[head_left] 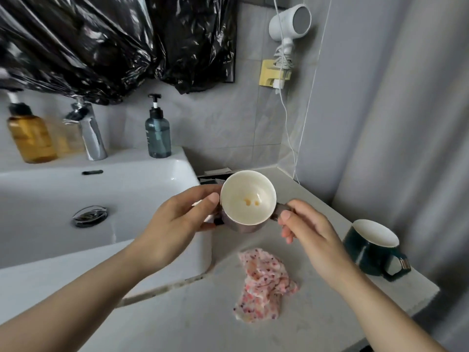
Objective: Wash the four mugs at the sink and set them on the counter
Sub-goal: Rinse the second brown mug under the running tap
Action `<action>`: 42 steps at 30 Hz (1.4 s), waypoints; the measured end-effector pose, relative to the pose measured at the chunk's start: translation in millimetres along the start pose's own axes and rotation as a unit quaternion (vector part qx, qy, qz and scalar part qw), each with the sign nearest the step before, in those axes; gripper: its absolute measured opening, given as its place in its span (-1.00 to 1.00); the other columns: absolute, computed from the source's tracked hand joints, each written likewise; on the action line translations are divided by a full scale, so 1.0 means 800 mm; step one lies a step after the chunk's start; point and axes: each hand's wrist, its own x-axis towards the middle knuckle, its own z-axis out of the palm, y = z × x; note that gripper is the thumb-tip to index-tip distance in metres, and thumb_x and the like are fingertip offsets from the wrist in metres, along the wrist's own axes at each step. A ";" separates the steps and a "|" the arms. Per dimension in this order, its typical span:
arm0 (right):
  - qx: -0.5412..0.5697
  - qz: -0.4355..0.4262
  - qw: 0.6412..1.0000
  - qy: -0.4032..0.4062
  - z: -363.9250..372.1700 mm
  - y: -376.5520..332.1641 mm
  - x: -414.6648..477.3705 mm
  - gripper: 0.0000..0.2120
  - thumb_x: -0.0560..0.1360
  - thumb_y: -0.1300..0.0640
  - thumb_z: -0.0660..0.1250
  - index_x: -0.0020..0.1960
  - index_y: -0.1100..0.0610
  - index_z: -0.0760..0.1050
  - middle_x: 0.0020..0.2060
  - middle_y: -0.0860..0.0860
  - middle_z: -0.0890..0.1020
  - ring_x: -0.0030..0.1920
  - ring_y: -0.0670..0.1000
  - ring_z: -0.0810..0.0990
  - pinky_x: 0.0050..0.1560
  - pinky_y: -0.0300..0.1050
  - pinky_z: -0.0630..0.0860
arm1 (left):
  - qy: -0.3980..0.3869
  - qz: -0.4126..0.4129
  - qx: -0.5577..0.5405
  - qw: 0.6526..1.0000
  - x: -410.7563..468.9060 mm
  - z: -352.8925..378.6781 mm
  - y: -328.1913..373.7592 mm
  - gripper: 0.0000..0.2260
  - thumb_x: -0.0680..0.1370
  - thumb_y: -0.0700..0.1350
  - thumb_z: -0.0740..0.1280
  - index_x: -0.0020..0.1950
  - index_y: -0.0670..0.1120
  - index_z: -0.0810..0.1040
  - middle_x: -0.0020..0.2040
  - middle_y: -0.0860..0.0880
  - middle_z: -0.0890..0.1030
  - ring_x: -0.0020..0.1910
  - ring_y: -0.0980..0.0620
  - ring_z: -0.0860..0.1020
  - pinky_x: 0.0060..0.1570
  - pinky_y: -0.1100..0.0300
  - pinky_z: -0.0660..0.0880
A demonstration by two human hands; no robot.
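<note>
Both hands are closed on one mug: the left hand (182, 214) wraps its fingers round the body with the thumb against the rim, and the right hand (307, 232) pinches the handle between thumb and fingers. This mauve ceramic mug with a cream inside (247, 199) is held in the air over the grey speckled stone counter (203, 313), just right of the sink's corner. It is tilted so its mouth faces up toward the camera, showing small orange-brown stains at the bottom.

Nearer than the hands, a crumpled pink cloth with dark specks (264, 283) lies on the counter. To the right, near the counter's edge, stands a dark green ceramic mug with a white inside (368, 252), upright, its handle turned to the right.

Left of the held mug is the white rectangular basin sink (142, 189) with a chrome drain plug (90, 215). On its back ledge stand an amber pump bottle (30, 133), a chrome tap (88, 133) and a grey-blue pump bottle (157, 133). Above them hangs black plastic sheeting (101, 41), and a white hair dryer (289, 24) is mounted on the grey tiled wall.
</note>
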 end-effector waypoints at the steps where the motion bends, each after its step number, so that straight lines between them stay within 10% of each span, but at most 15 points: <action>1: 0.009 -0.011 1.000 -0.010 0.015 -0.007 0.006 -0.76 0.49 0.03 0.23 -0.18 0.21 0.44 -0.37 -0.03 0.47 -0.31 -0.08 0.46 -0.19 -0.32 0.42 | 0.013 0.004 -0.006 1.000 -0.008 -0.016 0.004 -0.77 0.56 0.07 0.34 0.18 0.12 0.63 0.10 0.11 0.69 0.14 0.11 0.64 0.07 0.15 0.61; 13: -0.075 -0.160 0.979 -0.103 0.212 -0.056 0.108 -0.69 0.47 -0.13 0.33 -0.19 0.12 0.44 -0.33 -0.14 0.40 -0.29 -0.14 0.39 -0.23 -0.28 0.34 | 0.131 -0.026 0.006 0.991 -0.054 -0.232 0.004 -0.66 0.50 0.11 0.27 0.20 0.05 0.65 0.15 0.02 0.69 0.19 0.03 0.63 0.14 0.04 0.58; 22: -0.396 -0.398 0.823 -0.082 0.265 -0.066 0.180 -0.75 0.54 -0.01 0.21 -0.16 0.15 0.48 -0.14 -0.01 0.49 -0.11 0.15 0.47 -0.08 0.02 0.44 | 0.243 -0.051 0.282 0.927 -0.041 -0.341 -0.059 -0.85 0.61 -0.02 0.32 0.10 -0.01 0.63 -0.06 0.22 0.61 -0.10 0.28 0.58 -0.21 0.55 0.37; 35: -0.527 -0.398 0.751 -0.013 0.272 -0.089 0.201 -0.85 0.47 0.13 0.43 -0.17 0.18 0.51 -0.17 0.07 0.54 -0.16 0.21 0.50 -0.25 -0.16 0.27 | 0.219 -0.077 0.344 0.910 -0.043 -0.358 -0.078 -0.79 0.56 -0.08 0.37 0.16 -0.12 0.60 0.02 0.06 0.58 -0.07 0.07 0.54 -0.11 0.28 0.36; 42: -0.540 -0.417 0.731 -0.023 0.269 -0.094 0.207 -0.71 0.52 -0.03 0.16 -0.17 0.16 0.50 -0.18 0.06 0.53 -0.15 0.18 0.50 -0.27 -0.16 0.30 | 0.212 -0.083 0.344 0.911 -0.045 -0.359 -0.080 -0.80 0.56 -0.07 0.37 0.15 -0.09 0.61 0.05 0.07 0.59 -0.06 0.09 0.54 -0.09 0.30 0.37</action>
